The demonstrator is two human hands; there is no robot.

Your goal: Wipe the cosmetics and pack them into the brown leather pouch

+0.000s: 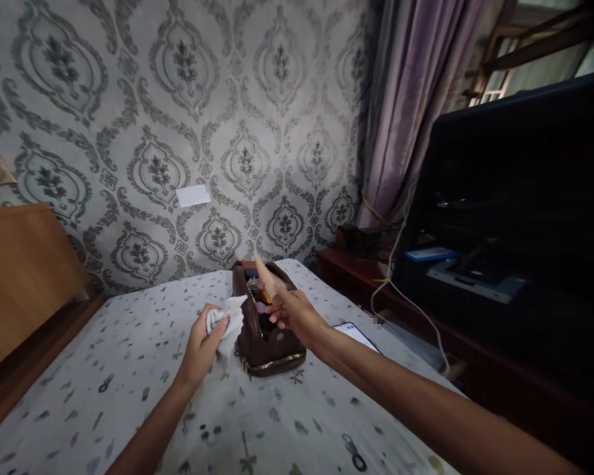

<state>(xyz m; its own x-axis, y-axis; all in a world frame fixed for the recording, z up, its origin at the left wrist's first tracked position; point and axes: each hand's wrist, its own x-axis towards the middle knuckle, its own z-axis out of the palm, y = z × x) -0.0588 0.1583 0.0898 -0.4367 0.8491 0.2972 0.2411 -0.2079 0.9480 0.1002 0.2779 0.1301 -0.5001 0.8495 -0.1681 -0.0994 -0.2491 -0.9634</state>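
Observation:
A brown toiletry bag with a gold zip stands on the patterned bedsheet, its top open. Several small items show inside it, among them something yellow and a round pinkish thing; most are too small to name. My left hand is closed round a crumpled white tissue, just left of the bag. Over the bag's opening is my right hand, its fingers closed on a pale beige, flat, tapering object that points up and left. Its exact kind is unclear, and my hand hides its lower end.
A phone with a lit screen lies right of the bag, partly behind my right forearm. The white patterned bedsheet reaches the papered wall. A wooden cabinet stands left; a large black screen and a white cable are right.

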